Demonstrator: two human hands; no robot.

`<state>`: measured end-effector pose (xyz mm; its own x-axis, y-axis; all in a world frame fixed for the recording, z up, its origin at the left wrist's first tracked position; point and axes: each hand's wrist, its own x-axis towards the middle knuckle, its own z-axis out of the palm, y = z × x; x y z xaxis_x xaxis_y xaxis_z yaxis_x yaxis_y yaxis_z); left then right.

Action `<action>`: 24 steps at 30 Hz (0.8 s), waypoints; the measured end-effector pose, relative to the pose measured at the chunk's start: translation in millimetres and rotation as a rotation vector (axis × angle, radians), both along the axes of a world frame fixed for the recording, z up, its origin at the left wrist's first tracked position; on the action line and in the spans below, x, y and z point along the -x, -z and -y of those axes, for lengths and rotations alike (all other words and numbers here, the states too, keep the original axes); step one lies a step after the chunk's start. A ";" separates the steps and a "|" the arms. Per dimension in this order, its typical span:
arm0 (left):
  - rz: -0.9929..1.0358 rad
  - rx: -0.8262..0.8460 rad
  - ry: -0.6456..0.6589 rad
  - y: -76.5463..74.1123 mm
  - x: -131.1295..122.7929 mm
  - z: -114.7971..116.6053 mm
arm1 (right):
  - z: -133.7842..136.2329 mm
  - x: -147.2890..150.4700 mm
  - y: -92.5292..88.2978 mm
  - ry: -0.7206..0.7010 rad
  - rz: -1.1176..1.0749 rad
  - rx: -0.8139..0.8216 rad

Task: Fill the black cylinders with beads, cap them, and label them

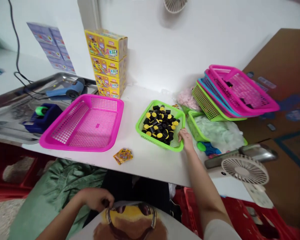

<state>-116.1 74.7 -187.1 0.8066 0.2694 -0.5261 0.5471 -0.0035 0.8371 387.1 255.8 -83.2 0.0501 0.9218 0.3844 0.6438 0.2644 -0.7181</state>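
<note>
My right hand (pixel 186 139) grips the near right corner of a small light-green plastic basket (pixel 139 128), its fingers over the rim. Inside that basket lies a heap of small black cylinders with yellow caps (pixel 160 124). My left hand (pixel 98 199) is down at my lap by the hem of my shirt (pixel 130 221), its fingers curled; what they hold, if anything, is hidden. On the table's front edge, between the two baskets, rests a little pile of orange-yellow printed packets (pixel 123 155). Left of them stands a wide pink basket (pixel 90 128) with nothing in it.
Yellow printed boxes (pixel 107 66) are stacked at the back. On the left, a metal tray (pixel 5 100) holds a blue tape dispenser (pixel 43 118) and a blue tape gun (pixel 72 90). Stacked baskets (pixel 240 90), a green basket with plastic bags (pixel 220 133) and a fan (pixel 245 169) stand right.
</note>
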 end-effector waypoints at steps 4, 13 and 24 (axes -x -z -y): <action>0.032 -0.038 -0.015 -13.5 0.1 -17.9 | 34.2 -4.3 -0.7 -0.021 -0.061 0.008; 0.034 -0.124 -0.067 -49.6 -13.4 -54.6 | 145.8 7.1 2.9 0.268 -0.198 -0.013; 0.001 -0.276 -0.300 -116.6 -9.6 -13.6 | 318.6 52.9 68.6 -0.649 -0.172 1.176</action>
<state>-106.5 88.2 -70.5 0.6714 0.6236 -0.4004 0.5571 -0.0685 0.8276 334.2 -62.8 -151.8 -0.5491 0.5733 -0.6081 0.5181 -0.3375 -0.7859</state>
